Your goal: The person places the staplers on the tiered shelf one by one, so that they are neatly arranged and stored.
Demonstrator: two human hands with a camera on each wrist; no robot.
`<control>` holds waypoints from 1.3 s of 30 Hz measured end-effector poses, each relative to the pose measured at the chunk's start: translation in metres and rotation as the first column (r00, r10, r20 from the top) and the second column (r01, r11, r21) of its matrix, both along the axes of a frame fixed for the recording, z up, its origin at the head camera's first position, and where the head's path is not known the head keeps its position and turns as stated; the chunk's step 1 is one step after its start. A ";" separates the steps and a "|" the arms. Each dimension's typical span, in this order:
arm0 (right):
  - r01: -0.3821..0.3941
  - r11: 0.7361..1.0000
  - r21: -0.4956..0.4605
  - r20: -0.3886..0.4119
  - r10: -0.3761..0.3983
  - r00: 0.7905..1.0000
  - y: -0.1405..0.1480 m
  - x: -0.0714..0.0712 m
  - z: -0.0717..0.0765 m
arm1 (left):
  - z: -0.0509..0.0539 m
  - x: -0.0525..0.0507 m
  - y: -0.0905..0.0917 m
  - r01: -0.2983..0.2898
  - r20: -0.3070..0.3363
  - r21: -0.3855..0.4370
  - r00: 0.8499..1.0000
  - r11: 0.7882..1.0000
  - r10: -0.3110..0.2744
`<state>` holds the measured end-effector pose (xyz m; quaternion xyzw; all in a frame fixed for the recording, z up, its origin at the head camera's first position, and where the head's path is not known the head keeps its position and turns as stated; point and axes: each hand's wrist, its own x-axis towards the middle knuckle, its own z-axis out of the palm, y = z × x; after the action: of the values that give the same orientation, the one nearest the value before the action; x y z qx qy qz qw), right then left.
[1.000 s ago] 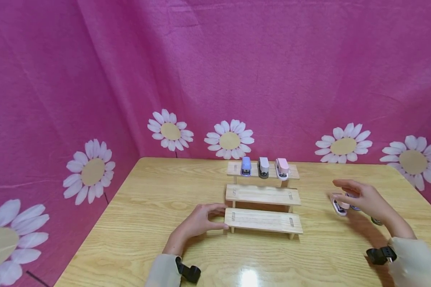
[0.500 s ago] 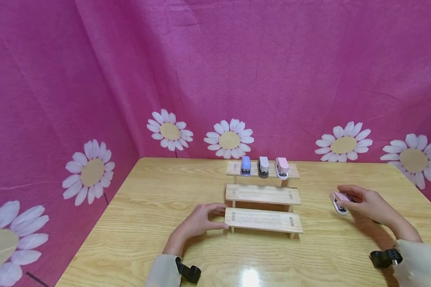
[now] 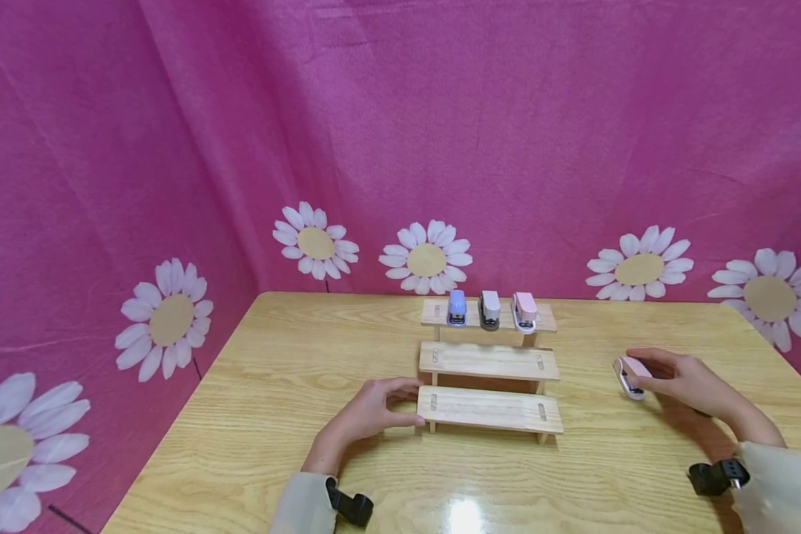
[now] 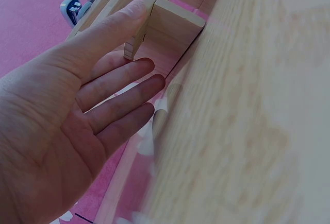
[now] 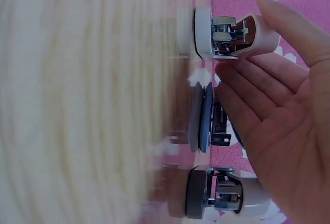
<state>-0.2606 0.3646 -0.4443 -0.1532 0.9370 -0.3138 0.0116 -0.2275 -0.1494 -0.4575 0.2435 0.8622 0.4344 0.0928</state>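
My left hand (image 3: 367, 409) holds the left end of the lowest step of a three-step wooden display stand (image 3: 487, 410), thumb at the front corner and index finger toward the back. In the left wrist view its other fingers extend below the board. At the right, my right hand (image 3: 697, 384) grips a pink mini stapler (image 3: 634, 368), which stands on the table on its white base. The right wrist view shows the thumb (image 5: 289, 26) along one side of that stapler and fingers behind it. A blue stapler (image 5: 206, 123) and a white-topped, dark-based stapler (image 5: 252, 197) stand beside it, mostly hidden from the head view.
On the stand's top step sit a blue stapler (image 3: 457, 308), a white-and-grey stapler (image 3: 489, 309) and a pink stapler (image 3: 524, 310). The middle step (image 3: 487, 361) is bare wood. A pink flowered cloth (image 3: 541, 148) rises behind the wooden table (image 3: 294, 356).
My right hand has shifted slightly right and lowered, its thumb and fingers closing around the pink stapler. The left hand and the stand stay where they were.
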 end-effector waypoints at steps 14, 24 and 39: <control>0.016 1.000 -0.016 -0.015 -0.017 1.000 0.001 0.002 -0.005 | 0.000 0.000 0.000 0.000 0.002 -0.005 1.000 1.000 0.000; 0.061 0.998 -0.028 -0.067 -0.062 0.996 -0.001 0.006 -0.004 | -0.002 -0.001 0.000 0.002 -0.002 -0.007 1.000 1.000 -0.002; 0.051 0.992 -0.115 -0.150 -0.068 0.986 -0.031 0.019 0.020 | 0.000 0.000 0.000 0.005 0.004 0.000 1.000 1.000 -0.005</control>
<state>-0.2413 0.3339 -0.4242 -0.1493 0.9204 -0.3528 -0.0786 -0.2276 -0.1496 -0.4579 0.2447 0.8616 0.4344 0.0954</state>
